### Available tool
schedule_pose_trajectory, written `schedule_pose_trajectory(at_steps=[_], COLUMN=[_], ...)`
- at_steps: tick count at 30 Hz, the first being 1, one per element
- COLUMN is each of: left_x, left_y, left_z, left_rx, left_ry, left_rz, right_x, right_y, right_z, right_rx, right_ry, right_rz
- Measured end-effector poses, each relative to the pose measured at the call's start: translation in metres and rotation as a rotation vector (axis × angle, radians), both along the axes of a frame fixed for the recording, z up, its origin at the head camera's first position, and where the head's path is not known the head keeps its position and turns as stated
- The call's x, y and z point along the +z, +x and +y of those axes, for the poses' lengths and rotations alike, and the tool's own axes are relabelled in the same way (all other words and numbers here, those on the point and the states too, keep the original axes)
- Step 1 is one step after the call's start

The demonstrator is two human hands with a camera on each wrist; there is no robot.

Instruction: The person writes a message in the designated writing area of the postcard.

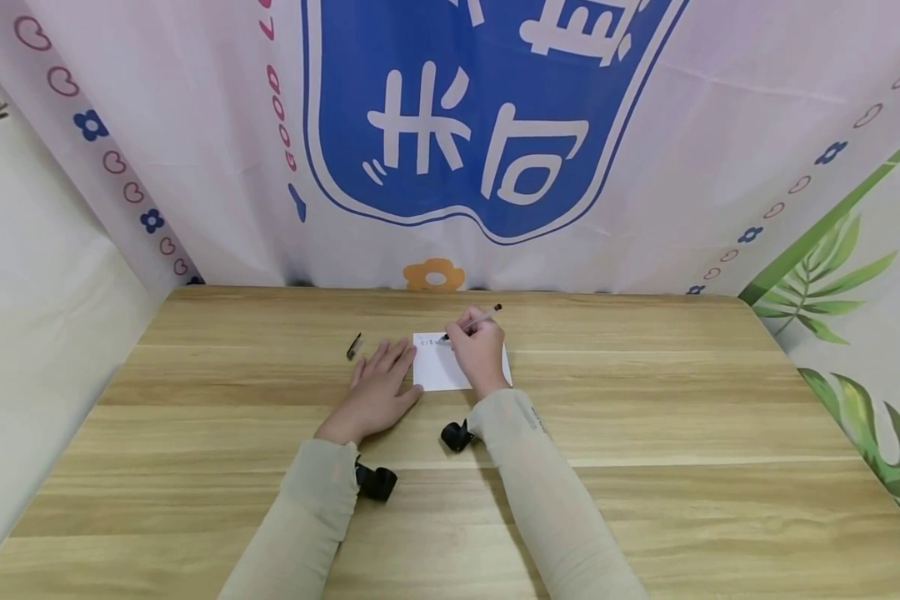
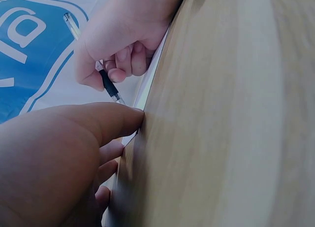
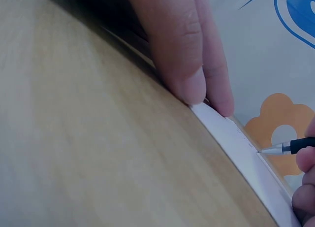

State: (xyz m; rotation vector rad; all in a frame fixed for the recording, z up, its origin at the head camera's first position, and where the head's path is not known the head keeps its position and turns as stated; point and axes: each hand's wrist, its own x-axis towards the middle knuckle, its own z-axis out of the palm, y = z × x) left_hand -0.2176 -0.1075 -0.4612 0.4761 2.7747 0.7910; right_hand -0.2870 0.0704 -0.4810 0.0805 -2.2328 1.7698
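A white sheet of paper point(image 1: 441, 372) lies on the wooden table, with a short row of small dark marks near its top left. My right hand point(image 1: 480, 350) rests over the paper's right part and pinches a clear-barrelled pen point(image 1: 483, 317) with a black grip. In the right wrist view the pen's tip point(image 3: 260, 151) meets the paper. My left hand point(image 1: 381, 387) lies with fingers spread at the paper's left edge; in the left wrist view its thumb point(image 2: 125, 117) touches the paper's edge. Just left of that hand is a pen cap point(image 1: 354, 346).
The wooden table point(image 1: 645, 433) stretches to both sides. Behind it hangs a pale printed curtain point(image 1: 630, 208) with a blue emblem and an orange flower. Black wrist cameras point(image 1: 377, 483) are strapped at both cuffs.
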Motion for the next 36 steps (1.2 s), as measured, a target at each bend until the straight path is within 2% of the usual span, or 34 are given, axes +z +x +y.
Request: schedule_pose_trajectory(at_steps=[7, 22, 29, 36], left_x=[0.0045, 0.0088, 0.0021, 0.0022], left_y=[-0.0009, -0.0010, 0.0009, 0.0031], left_z=[0.0003, 0.0009, -0.0010, 0.0000], left_rx=[0.004, 0.002, 0.004, 0.006], left_ry=[-0.022, -0.007, -0.006, -0.011], left_rz=[-0.005, 0.003, 0.007, 0.010], right_x=[0.0021, 0.0049, 0.0011, 0.0008], right_y=[-0.0007, -0.0023, 0.0009, 0.0026], right_z=[0.0005, 0.0005, -0.0012, -0.0001], right_rx=[0.012, -0.003, -0.021, -0.055], right_ry=[-0.004, -0.005, -0.046, -0.041], right_rz=[-0.004, 0.021, -0.011, 0.037])
